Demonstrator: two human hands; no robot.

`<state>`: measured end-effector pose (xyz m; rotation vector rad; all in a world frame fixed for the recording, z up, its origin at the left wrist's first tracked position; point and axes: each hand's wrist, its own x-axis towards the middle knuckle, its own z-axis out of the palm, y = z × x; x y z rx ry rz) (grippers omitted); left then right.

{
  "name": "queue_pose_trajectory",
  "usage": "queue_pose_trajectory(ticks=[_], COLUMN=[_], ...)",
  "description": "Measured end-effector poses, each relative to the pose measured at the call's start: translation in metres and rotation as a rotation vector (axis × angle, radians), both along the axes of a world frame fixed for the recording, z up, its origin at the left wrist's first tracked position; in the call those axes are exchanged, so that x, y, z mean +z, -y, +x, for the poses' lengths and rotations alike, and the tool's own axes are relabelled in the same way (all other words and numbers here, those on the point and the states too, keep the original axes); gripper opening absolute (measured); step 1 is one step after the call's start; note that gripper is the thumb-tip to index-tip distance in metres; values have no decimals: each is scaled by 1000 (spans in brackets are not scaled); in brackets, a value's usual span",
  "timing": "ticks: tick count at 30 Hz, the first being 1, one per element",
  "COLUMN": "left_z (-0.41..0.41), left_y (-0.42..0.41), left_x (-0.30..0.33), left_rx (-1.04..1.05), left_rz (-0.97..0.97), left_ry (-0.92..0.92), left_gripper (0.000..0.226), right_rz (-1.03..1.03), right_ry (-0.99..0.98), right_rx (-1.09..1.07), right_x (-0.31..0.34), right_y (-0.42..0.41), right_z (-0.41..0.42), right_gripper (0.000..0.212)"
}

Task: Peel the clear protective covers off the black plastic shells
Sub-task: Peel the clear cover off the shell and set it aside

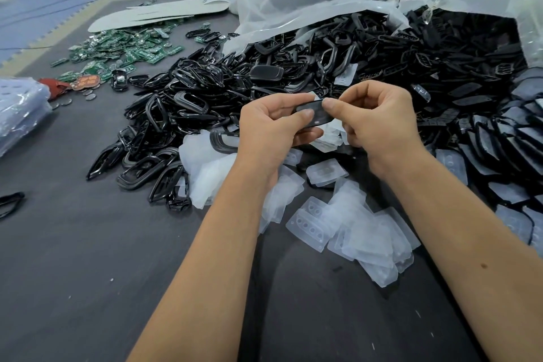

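Both hands meet above the table (73, 244): left hand (270, 126) grips a black shell (314, 113) from below, right hand (373, 115) pinches its top edge. Light and stiff, the shell probably has slippery film; lifting that at a corner looks best. Peeled clear covers (352, 223) lie beneath.

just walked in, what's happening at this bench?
A person is stripping clear covers off black plastic shells. Both hands hold one shell above the table: the left hand grips it from below, the right hand pinches at its top edge, where the cover seems to start lifting. Loose clear covers lie on the dark table under the arms, beside a big pile of black frames.
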<state>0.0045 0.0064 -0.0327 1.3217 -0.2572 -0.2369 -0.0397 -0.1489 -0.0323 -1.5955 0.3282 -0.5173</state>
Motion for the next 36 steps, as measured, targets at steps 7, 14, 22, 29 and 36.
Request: queue_pose_trajectory(ticks=[7, 14, 22, 29, 36], left_z=[-2, -2, -3, -3, -3], left_y=[-2, 1, 1, 1, 2], left_x=[1, 1, 2, 1, 2], left_rx=[-31, -44, -34, -1, -17], left_rz=[-21, -33, -38, -17, -17], left_ry=[24, 43, 58, 35, 32], left_gripper=[21, 22, 22, 23, 21], right_rz=[176, 277, 309, 229, 228], right_ry=[-87, -42, -13, -15, -10], right_rx=[194, 172, 83, 57, 90], right_x=[0, 5, 7, 5, 2], right_y=[-3, -6, -15, -17, -15], right_z=[-2, -4, -3, 0, 0], right_gripper=[14, 14, 16, 15, 7])
